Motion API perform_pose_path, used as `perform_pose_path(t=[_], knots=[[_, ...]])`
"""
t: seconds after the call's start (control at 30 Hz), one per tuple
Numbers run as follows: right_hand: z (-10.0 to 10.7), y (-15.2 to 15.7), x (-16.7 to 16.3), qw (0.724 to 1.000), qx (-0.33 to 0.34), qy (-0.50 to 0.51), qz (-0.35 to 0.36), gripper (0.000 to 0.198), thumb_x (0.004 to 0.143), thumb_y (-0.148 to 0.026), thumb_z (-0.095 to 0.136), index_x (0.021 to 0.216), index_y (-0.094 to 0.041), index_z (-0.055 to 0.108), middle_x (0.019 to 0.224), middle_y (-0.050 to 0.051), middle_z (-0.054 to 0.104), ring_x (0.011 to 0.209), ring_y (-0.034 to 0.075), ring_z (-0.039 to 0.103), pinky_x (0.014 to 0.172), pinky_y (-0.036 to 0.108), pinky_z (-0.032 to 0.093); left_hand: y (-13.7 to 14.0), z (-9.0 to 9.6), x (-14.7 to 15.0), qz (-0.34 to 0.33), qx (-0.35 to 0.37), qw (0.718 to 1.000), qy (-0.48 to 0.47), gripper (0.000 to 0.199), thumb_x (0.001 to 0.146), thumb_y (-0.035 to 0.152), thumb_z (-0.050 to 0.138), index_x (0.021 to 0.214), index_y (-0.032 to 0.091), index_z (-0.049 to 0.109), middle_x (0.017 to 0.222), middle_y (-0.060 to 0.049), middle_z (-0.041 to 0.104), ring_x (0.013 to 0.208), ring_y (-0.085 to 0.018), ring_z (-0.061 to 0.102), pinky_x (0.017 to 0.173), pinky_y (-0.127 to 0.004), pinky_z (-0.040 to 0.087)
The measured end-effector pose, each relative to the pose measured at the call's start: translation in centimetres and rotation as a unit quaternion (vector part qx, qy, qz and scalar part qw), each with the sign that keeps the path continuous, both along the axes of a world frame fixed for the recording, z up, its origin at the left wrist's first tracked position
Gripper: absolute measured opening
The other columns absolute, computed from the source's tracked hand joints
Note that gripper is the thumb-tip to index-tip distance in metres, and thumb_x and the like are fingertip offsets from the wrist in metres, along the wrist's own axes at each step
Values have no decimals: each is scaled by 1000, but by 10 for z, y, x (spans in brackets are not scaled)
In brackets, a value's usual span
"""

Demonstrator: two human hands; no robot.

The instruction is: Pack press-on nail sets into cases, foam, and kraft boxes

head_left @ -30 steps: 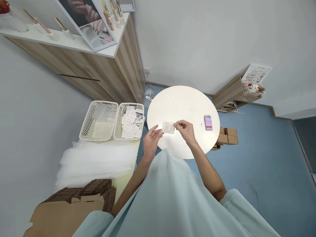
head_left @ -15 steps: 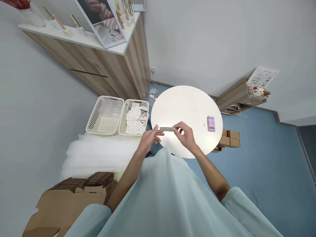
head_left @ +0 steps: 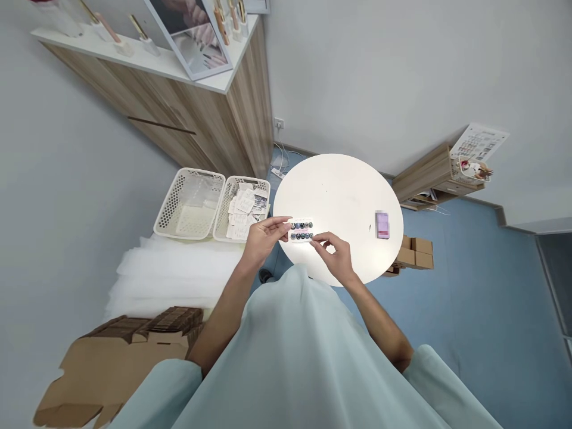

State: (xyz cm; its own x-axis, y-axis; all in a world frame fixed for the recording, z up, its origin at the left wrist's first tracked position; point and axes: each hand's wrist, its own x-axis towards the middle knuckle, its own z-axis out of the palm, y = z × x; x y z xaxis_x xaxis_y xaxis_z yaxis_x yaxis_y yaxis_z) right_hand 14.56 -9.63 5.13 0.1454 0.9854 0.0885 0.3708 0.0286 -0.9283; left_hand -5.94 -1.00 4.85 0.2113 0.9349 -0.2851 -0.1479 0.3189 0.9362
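Note:
Between my hands, over the near edge of the round white table [head_left: 339, 185], is a small white card [head_left: 302, 231] with two rows of dark, shiny round pieces. They look like buttons or studs, too small to tell exactly. My left hand [head_left: 264, 239] pinches the card's left edge between thumb and fingers. At its lower right corner, my right hand [head_left: 336, 257] holds the card with thumb and forefinger. The card's face is turned up toward me.
A phone [head_left: 382, 225] lies on the table's right side. To the left stand a white basket of cards [head_left: 241, 208] and another basket [head_left: 166, 208] holding clear plastic. White foam sheets [head_left: 170, 271] and flattened cardboard boxes [head_left: 120, 363] are nearer. Small boxes [head_left: 415, 253] sit beyond the table's right edge.
The card, earlier seen almost edge-on as a thin grey strip, is now tilted so its face with the round pieces shows. My left hand has turned and shifted slightly left.

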Motion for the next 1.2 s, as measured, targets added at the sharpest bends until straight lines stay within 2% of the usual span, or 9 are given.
perform_pose_path(t=[0.17, 0.33, 0.43, 0.53, 0.63, 0.77, 0.9, 1.0, 1.2], knots=[[-3, 4, 7, 999, -12, -34, 2, 25, 99, -48, 74, 112, -28, 77, 110, 8, 79, 98, 26, 74, 78, 39, 61, -2, 3, 5, 4, 45, 998, 51, 56, 73, 61, 93, 107, 17, 84, 80, -5, 76, 68, -17, 67, 71, -34, 61], [0, 13, 13, 979, 55, -184, 70, 79, 96, -40, 80, 166, -34, 44, 160, 12, 58, 144, 36, 54, 109, 55, 56, -11, 0, 16, -1, 82, 992, 95, 46, 83, 56, 86, 110, 19, 85, 79, -4, 76, 69, -17, 66, 73, -33, 59], [0, 20, 9, 954, 65, -253, 145, 92, 99, -30, 76, 175, -35, 24, 161, 12, 56, 144, 37, 54, 118, 59, 51, -19, -1, 23, -6, 100, 989, 106, 40, 85, 52, 85, 109, 20, 85, 85, -5, 77, 72, -19, 68, 76, -34, 59], [-4, 23, 5, 940, 68, -277, 186, 94, 100, -23, 73, 176, -34, 20, 154, 12, 62, 141, 36, 58, 115, 57, 54, -24, -4, 26, 5, 100, 988, 115, 39, 84, 51, 86, 109, 21, 85, 90, -6, 79, 78, -21, 71, 80, -34, 59], [-6, 22, 5, 953, 59, -234, 184, 93, 99, -25, 75, 175, -37, 23, 151, 11, 65, 139, 35, 59, 116, 56, 55, -26, -6, 23, 0, 63, 993, 97, 48, 85, 56, 85, 117, 20, 83, 93, -7, 80, 83, -22, 73, 82, -35, 59], [0, 17, 9, 988, 22, -47, 148, 92, 96, -40, 81, 173, -39, 30, 158, 9, 60, 141, 31, 60, 112, 52, 60, -27, -8, 13, -46, -16, 997, 55, 58, 86, 68, 79, 115, 18, 82, 106, -13, 82, 89, -25, 75, 76, -33, 58], [9, 15, 14, 983, -12, 110, 144, 78, 91, -54, 84, 159, -34, 51, 161, 11, 57, 147, 32, 58, 113, 51, 59, -32, -6, 8, -74, -44, 995, 46, 52, 83, 68, 81, 101, 19, 85, 93, -10, 79, 79, -20, 68, 66, -30, 51], [10, 15, 18, 980, -31, 139, 140, 80, 86, -59, 87, 154, -32, 55, 162, 13, 57, 150, 32, 55, 115, 51, 57, -36, -2, 8, -42, -64, 996, 41, 46, 78, 59, 89, 99, 19, 85, 75, -6, 72, 70, -18, 61, 65, -30, 47], [6, 9, 26, 981, -32, 146, 123, 76, 85, -54, 89, 151, -32, 57, 163, 12, 57, 151, 32, 53, 118, 50, 54, -39, 12, 11, -24, -70, 996, 53, 45, 74, 57, 93, 96, 18, 85, 72, -4, 70, 68, -17, 59, 65, -31, 47]])
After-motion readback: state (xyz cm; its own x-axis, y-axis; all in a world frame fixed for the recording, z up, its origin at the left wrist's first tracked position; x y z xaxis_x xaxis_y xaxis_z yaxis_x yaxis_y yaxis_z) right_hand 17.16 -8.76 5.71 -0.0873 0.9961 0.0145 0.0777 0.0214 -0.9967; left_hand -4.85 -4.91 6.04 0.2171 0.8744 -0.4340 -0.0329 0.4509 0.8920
